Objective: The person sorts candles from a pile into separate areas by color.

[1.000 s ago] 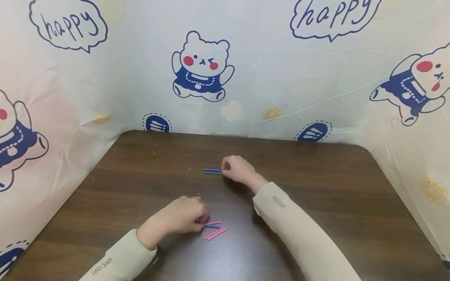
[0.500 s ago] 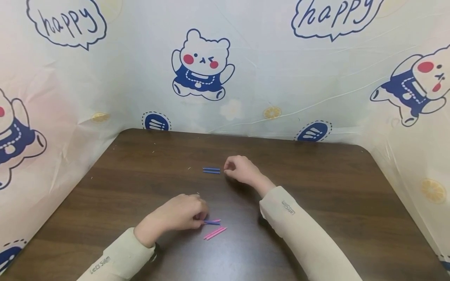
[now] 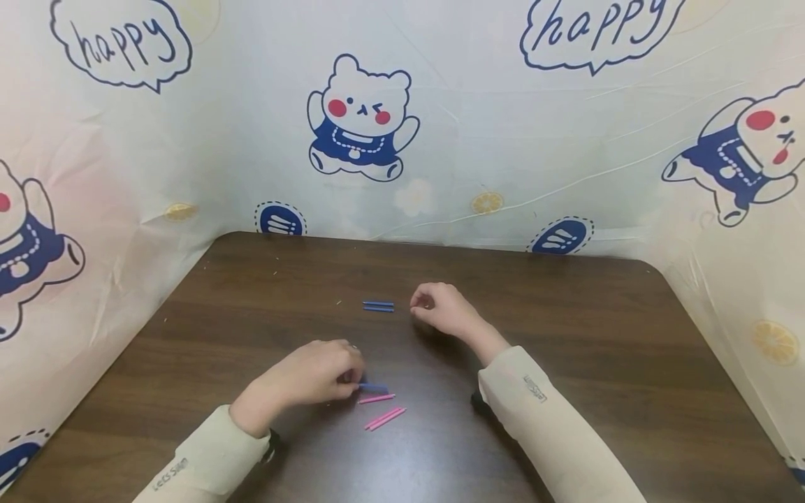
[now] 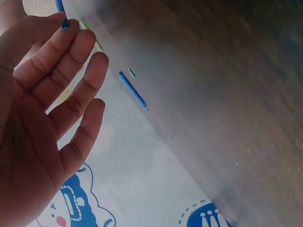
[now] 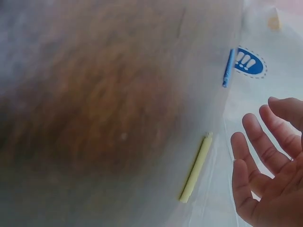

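Between thumb and fingertips my left hand (image 3: pixel 314 374) pinches one end of a thin blue candle (image 3: pixel 374 387); in the left wrist view its dark tip shows between the fingertips. Just nearer to me lies a pink candle (image 3: pixel 376 399), then two more pink candles (image 3: pixel 386 418) side by side. Farther back, two blue candles (image 3: pixel 379 306) lie parallel. To their right is my right hand (image 3: pixel 446 309), fingers loosely bent and holding nothing. A pale yellow candle (image 5: pixel 196 168) lies near it in the right wrist view, hidden in the head view.
The dark wooden table (image 3: pixel 566 335) has rounded far corners. Tiny pale slivers (image 3: pixel 339 302) are scattered on its left and middle. A printed cloth (image 3: pixel 465 126) with bears and "happy" bubbles hangs around the back and sides.
My left hand has drawn the blue candle back and left, off the pink one it overlapped. My right hand has moved right, away from the two blue candles.
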A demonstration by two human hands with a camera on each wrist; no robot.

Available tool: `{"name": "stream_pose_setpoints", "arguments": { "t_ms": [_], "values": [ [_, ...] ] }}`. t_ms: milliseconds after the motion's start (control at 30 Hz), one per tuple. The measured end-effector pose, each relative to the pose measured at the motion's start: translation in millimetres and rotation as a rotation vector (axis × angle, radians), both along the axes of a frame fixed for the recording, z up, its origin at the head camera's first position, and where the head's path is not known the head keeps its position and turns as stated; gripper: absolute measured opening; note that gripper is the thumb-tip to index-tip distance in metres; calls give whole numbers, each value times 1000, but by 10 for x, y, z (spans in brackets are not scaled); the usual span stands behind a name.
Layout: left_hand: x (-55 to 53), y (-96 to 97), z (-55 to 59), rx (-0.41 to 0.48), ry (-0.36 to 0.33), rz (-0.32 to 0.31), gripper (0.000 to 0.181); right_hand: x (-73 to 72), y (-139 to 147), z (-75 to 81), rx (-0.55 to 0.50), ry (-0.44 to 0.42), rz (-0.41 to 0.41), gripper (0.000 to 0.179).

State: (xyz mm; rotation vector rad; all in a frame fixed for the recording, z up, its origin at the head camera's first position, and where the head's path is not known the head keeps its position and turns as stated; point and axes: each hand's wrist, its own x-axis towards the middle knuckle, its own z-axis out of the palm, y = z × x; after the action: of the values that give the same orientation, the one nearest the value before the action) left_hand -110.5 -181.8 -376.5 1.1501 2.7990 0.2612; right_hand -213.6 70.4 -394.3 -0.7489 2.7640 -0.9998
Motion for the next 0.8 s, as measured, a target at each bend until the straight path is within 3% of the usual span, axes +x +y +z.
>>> {"name": "stream_pose_setpoints", "arguments": {
  "t_ms": [333, 567, 800],
  "values": [
    [-142, -115, 25, 8, -30, 55, 15, 35, 247, 113, -82, 10, -41, 6],
    [-258, -212, 105, 3, -38, 123, 7, 109, 388, 156, -118, 14, -55, 9],
    [-413, -240, 144, 22, -32, 116, 6, 228, 473, 173, -145, -6, -61, 10]
  ]
}}
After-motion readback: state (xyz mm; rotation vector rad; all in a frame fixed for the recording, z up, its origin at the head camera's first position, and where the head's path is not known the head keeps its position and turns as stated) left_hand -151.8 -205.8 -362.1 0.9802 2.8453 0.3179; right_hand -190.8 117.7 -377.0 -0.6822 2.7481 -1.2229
